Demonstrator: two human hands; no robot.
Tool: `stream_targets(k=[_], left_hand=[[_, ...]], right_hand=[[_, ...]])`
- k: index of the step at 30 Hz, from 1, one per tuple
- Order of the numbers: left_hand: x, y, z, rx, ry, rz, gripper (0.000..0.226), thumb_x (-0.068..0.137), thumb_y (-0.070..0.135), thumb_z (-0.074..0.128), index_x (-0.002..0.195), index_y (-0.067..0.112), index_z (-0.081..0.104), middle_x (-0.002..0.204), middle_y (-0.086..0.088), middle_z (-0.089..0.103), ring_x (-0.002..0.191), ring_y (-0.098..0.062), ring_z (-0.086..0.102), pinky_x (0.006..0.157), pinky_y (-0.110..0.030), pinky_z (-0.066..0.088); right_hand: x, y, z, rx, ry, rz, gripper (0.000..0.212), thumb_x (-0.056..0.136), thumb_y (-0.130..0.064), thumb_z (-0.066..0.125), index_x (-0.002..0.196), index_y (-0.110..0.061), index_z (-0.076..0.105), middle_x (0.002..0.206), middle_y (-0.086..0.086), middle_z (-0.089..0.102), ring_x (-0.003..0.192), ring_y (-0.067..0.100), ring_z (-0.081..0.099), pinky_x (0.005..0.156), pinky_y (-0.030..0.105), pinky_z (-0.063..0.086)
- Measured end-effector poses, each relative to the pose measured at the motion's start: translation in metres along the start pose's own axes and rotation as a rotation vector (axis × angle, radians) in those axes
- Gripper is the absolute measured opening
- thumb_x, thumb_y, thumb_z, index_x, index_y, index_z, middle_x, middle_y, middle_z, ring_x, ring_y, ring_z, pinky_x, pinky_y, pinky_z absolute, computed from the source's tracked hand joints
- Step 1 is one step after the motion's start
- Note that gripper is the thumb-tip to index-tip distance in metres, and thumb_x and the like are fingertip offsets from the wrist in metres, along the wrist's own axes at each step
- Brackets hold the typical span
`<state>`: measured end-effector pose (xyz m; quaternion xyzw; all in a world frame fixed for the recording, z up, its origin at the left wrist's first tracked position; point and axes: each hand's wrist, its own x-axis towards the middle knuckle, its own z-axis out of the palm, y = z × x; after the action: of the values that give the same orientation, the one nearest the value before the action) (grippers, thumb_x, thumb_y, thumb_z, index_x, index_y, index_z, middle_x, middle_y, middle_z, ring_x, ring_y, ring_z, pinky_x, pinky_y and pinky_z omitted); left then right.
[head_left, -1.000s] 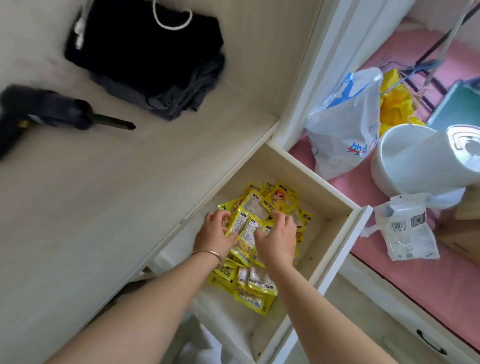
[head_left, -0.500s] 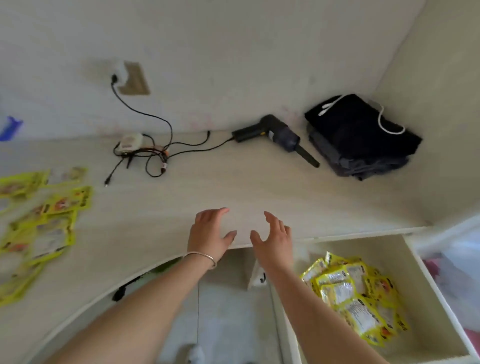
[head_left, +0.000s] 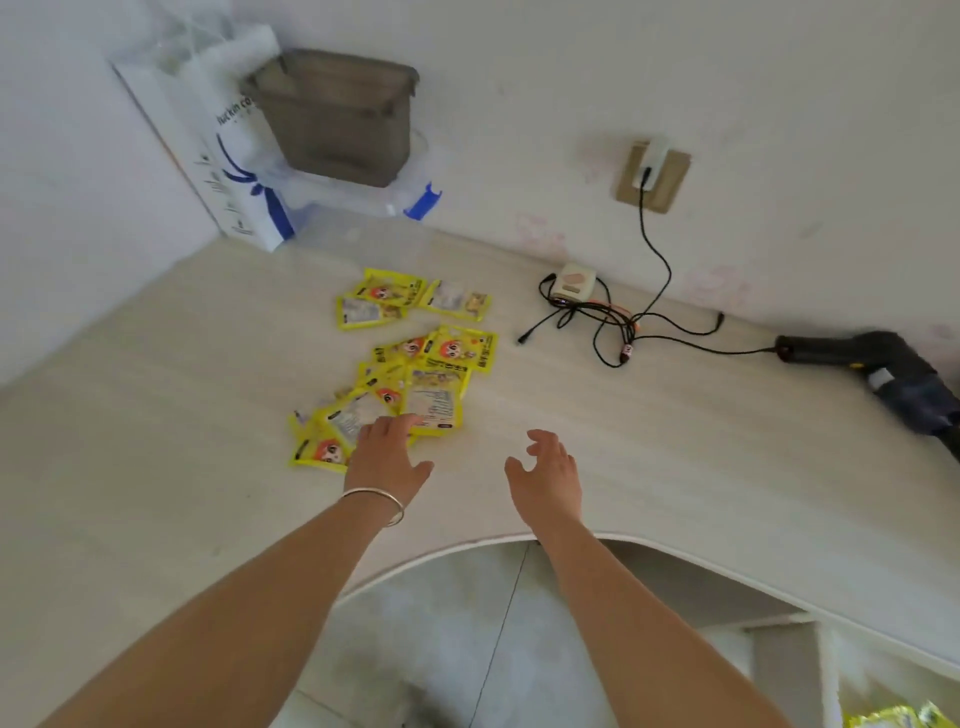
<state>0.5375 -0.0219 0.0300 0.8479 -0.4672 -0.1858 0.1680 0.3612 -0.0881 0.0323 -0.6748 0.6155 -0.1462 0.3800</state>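
Note:
Several yellow snack packets (head_left: 415, 364) lie scattered on the pale wooden desk (head_left: 675, 441). My left hand (head_left: 387, 454), with a silver bangle on the wrist, reaches over the nearest packets, its fingers relaxed and its fingertips at their edge. My right hand (head_left: 548, 475) hovers over bare desk to the right of the pile, fingers spread and holding nothing. More yellow packets (head_left: 893, 719) show in the open drawer at the bottom right corner.
A white paper bag (head_left: 208, 156) and a grey plastic box (head_left: 337, 114) on a clear container stand at the back left. Tangled black cables (head_left: 608, 322) run from a wall socket (head_left: 652, 176). A black handheld tool (head_left: 893, 374) lies at the right.
My view swung left from the drawer to the desk. Both hands left the drawer packets empty and moved over the desk; the left now reaches the packet pile.

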Motion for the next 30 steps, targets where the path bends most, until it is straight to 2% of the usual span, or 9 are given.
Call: stream_targets(k=[6,12,15,19,22,26,30], left_hand=[[0.019,-0.067,-0.032,-0.084,0.032,-0.250,0.056,0.079,0.026,0.066,0.131,0.022,0.047,0.132,-0.009,0.047,0.122,-0.030,0.039,0.100,-0.040,0.039],[0.044,-0.085,-0.029,-0.153,-0.022,-0.407,0.058,0.075,0.034,0.070,0.127,0.022,0.049,0.131,-0.009,0.045,0.124,-0.028,0.040,0.100,-0.039,0.041],[0.051,-0.082,-0.024,-0.125,0.040,-0.573,0.076,0.067,0.049,0.074,0.131,0.022,0.043,0.131,-0.008,0.041,0.126,-0.028,0.038,0.096,-0.042,0.042],[0.055,-0.069,-0.014,-0.174,0.164,-0.867,0.103,0.051,0.064,0.077,0.132,0.017,0.034,0.124,-0.011,0.039,0.116,-0.030,0.041,0.087,-0.043,0.044],[0.054,-0.066,-0.007,-0.121,0.095,-0.887,0.105,0.049,0.069,0.074,0.130,0.018,0.032,0.123,-0.010,0.038,0.114,-0.030,0.042,0.085,-0.042,0.043],[0.058,-0.075,-0.009,0.022,0.047,-0.806,0.101,0.048,0.073,0.072,0.124,0.015,0.036,0.123,-0.009,0.040,0.115,-0.030,0.041,0.086,-0.040,0.042],[0.061,-0.082,-0.014,-0.045,-0.013,-0.817,0.100,0.048,0.070,0.074,0.122,0.018,0.033,0.120,-0.008,0.050,0.114,-0.030,0.050,0.087,-0.042,0.040]], right_hand=[[0.019,-0.052,0.054,-0.044,-0.087,-0.032,0.043,0.087,-0.022,0.054,0.129,-0.021,0.047,0.123,-0.002,0.057,0.116,0.018,0.051,0.088,0.031,0.044],[0.055,-0.075,0.081,-0.092,-0.104,-0.088,0.039,0.087,-0.021,0.055,0.126,-0.020,0.052,0.122,0.001,0.057,0.112,0.020,0.053,0.085,0.030,0.042],[0.075,-0.080,0.089,-0.190,-0.096,-0.082,0.044,0.088,-0.027,0.056,0.131,-0.018,0.048,0.130,0.005,0.049,0.121,0.024,0.045,0.095,0.035,0.041],[0.101,-0.089,0.098,-0.300,-0.073,0.078,0.075,0.082,-0.043,0.065,0.140,-0.009,0.031,0.135,0.015,0.041,0.125,0.033,0.038,0.101,0.042,0.037],[0.107,-0.089,0.104,-0.346,-0.099,0.072,0.083,0.078,-0.048,0.069,0.139,-0.008,0.030,0.133,0.017,0.043,0.124,0.034,0.039,0.102,0.041,0.036],[0.113,-0.093,0.112,-0.406,-0.109,-0.050,0.085,0.076,-0.048,0.071,0.141,-0.013,0.029,0.135,0.011,0.047,0.126,0.031,0.038,0.102,0.038,0.034],[0.111,-0.102,0.119,-0.348,-0.265,-0.186,0.093,0.078,-0.036,0.073,0.149,-0.018,0.015,0.149,0.006,0.036,0.141,0.030,0.022,0.111,0.041,0.028]])
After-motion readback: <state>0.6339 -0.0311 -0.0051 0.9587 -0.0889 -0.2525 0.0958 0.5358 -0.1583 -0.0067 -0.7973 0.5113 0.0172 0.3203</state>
